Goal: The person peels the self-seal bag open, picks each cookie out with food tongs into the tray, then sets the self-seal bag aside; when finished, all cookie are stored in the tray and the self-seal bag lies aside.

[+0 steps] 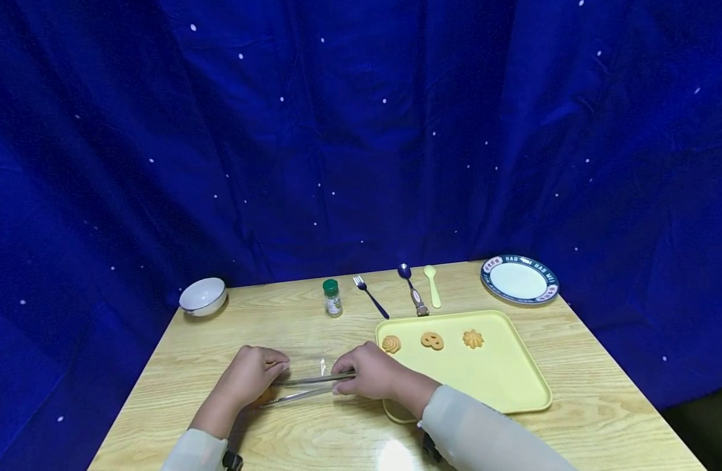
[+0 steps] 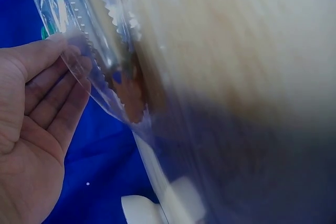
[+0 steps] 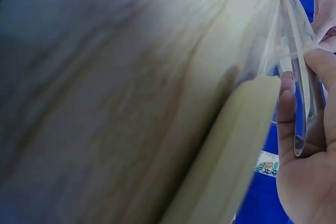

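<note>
A clear plastic bag [image 1: 314, 378] is stretched between both hands just above the near part of the table. My left hand [image 1: 249, 374] pinches one side of its mouth between thumb and fingers; a jagged edge of the bag [image 2: 107, 30] shows in the left wrist view. At the opposite side, the right hand [image 1: 369, 371] holds the film, and a folded strip of the bag [image 3: 304, 93] lies between its thumb and fingers in the right wrist view. The mouth's two edges stand slightly apart. Beside the right hand is a pale yellow tray [image 1: 473, 383].
On the tray are a swirl cookie [image 1: 391, 344], a pretzel cookie [image 1: 432, 341] and a flower-shaped cookie [image 1: 473, 339]. Behind stand a white bowl [image 1: 203, 296], a green-capped jar [image 1: 333, 299], a fork [image 1: 371, 297], a dark spoon [image 1: 414, 290], a yellow spoon [image 1: 432, 286] and a plate [image 1: 518, 281].
</note>
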Demonstrator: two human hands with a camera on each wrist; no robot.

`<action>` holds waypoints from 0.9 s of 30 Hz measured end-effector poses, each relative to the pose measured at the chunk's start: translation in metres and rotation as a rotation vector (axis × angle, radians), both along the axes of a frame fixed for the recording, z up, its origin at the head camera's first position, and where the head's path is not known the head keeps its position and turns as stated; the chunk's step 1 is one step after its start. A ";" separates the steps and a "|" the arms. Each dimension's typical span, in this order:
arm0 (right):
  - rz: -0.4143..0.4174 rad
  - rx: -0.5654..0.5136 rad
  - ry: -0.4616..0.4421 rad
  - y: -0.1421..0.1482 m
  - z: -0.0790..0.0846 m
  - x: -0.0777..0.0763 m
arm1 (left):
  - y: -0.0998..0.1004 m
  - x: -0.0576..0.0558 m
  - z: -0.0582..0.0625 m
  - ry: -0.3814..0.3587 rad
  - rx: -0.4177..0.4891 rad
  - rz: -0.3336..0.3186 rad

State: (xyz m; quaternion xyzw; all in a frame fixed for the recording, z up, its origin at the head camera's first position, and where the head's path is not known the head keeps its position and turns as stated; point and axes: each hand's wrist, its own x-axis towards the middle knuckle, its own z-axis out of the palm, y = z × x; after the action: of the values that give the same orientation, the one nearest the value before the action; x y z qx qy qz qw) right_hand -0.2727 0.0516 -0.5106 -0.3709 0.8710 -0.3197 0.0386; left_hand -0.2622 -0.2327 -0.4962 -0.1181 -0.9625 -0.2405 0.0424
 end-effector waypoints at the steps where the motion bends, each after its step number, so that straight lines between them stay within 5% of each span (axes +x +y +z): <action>1: -0.001 0.002 0.000 0.000 0.000 0.000 | 0.000 0.000 0.000 -0.001 0.000 -0.001; 15: -0.049 -0.004 -0.056 0.026 0.006 0.002 | -0.003 0.003 0.002 0.018 -0.002 -0.010; 27: -0.075 -0.036 -0.013 0.072 0.009 0.006 | -0.005 0.003 0.002 0.030 -0.011 -0.002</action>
State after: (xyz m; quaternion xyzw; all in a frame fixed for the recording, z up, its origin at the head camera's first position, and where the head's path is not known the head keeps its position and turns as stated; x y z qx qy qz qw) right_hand -0.2663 0.1237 -0.5016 -0.3365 0.8782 -0.3389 0.0256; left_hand -0.2592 -0.2373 -0.4939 -0.1228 -0.9630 -0.2333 0.0561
